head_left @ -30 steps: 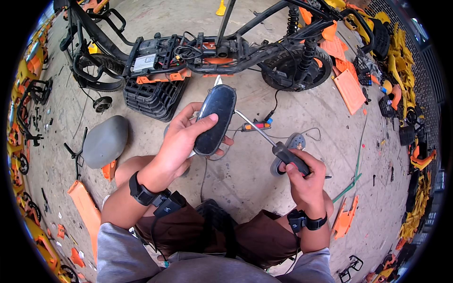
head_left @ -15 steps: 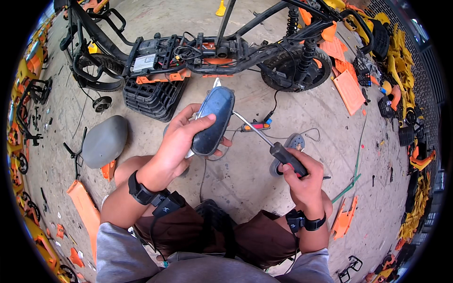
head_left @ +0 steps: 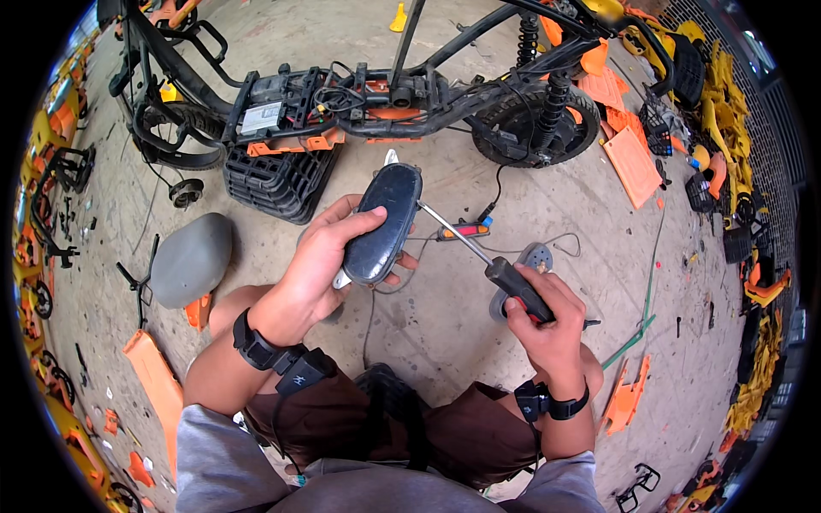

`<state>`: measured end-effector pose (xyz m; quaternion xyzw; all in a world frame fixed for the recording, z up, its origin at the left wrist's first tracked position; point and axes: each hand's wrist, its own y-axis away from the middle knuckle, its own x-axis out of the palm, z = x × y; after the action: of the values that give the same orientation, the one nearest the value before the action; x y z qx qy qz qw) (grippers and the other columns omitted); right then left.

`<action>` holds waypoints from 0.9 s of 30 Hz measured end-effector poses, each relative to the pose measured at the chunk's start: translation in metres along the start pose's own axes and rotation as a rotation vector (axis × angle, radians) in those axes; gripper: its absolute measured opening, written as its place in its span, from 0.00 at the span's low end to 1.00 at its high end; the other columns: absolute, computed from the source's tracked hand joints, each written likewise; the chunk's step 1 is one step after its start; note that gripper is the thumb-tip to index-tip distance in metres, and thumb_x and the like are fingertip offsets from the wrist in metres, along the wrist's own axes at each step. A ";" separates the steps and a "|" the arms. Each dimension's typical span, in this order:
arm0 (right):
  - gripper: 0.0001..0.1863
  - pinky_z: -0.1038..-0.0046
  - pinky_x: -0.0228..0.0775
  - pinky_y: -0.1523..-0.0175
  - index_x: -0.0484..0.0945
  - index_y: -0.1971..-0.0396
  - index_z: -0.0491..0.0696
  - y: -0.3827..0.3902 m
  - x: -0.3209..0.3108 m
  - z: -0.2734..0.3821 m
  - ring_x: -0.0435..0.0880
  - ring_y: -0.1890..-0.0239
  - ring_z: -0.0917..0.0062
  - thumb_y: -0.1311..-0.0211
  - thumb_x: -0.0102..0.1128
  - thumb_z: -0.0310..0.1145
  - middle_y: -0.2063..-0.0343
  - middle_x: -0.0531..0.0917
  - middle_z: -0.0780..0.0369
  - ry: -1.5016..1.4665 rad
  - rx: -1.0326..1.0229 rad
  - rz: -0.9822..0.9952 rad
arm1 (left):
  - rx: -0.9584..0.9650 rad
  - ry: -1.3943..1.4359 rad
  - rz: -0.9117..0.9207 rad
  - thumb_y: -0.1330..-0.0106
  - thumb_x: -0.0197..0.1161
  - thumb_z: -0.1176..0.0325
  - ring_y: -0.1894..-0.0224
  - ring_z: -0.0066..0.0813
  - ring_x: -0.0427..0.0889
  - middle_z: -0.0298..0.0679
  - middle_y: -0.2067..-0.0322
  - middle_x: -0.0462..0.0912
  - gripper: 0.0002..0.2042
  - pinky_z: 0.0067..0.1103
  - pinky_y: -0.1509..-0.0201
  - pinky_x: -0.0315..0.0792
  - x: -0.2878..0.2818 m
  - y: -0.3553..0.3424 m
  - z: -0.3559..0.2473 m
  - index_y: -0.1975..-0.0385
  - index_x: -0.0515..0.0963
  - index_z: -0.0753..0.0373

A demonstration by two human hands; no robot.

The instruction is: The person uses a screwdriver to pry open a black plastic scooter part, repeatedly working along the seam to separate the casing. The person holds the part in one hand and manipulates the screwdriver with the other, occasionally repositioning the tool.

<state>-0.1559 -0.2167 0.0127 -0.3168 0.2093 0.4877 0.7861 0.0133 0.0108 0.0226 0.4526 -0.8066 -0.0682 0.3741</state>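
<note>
Right now, in the head view, your left hand holds a dark oval case, the thumb flat on its glossy face and the fingers wrapped behind it. The case is raised in front of you above the concrete floor, tilted so its top end leans right. A pale tab sticks out at the top and another shows near the lower end. Your right hand has its grip closed around the handle of a screwdriver, whose metal shaft slants up and left. Its tip meets the case's right edge; you cannot tell whether it is seated in anything. Each of your wrists wears a black strap with a small box.

Beyond your hands stands a bare black bike frame, with a wheel under its right part and a black crate below its left part. A smooth grey seat lies to your left, near a long orange panel. A small orange-and-grey device with a cable rests on the floor behind the screwdriver's shaft.
</note>
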 end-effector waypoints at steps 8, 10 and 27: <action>0.20 0.80 0.70 0.67 0.83 0.53 0.41 -0.001 0.000 0.001 0.76 0.75 0.81 0.51 0.66 0.24 0.74 0.80 0.61 -0.076 0.086 0.033 | 0.013 0.011 0.048 0.30 0.57 0.66 0.64 0.46 0.87 0.51 0.56 0.82 0.16 0.30 0.70 0.83 -0.004 -0.001 0.000 0.49 0.67 0.68; 0.20 0.80 0.70 0.66 0.83 0.53 0.41 -0.002 0.000 -0.001 0.77 0.74 0.81 0.51 0.66 0.23 0.74 0.80 0.61 -0.085 0.107 0.017 | 0.014 0.011 0.058 0.30 0.57 0.66 0.64 0.46 0.87 0.51 0.56 0.82 0.16 0.30 0.70 0.83 -0.004 -0.001 0.000 0.48 0.67 0.68; 0.26 0.83 0.72 0.68 0.70 0.44 0.39 -0.029 -0.016 0.022 0.79 0.64 0.82 0.43 0.66 0.21 0.53 0.81 0.58 -0.592 0.232 -0.419 | -0.017 -0.082 0.037 0.30 0.57 0.68 0.65 0.45 0.87 0.51 0.58 0.82 0.14 0.30 0.70 0.83 0.003 -0.008 0.008 0.49 0.67 0.67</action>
<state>-0.1366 -0.2206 0.0471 -0.1069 -0.0423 0.3600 0.9259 0.0126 0.0026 0.0151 0.4312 -0.8288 -0.0868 0.3458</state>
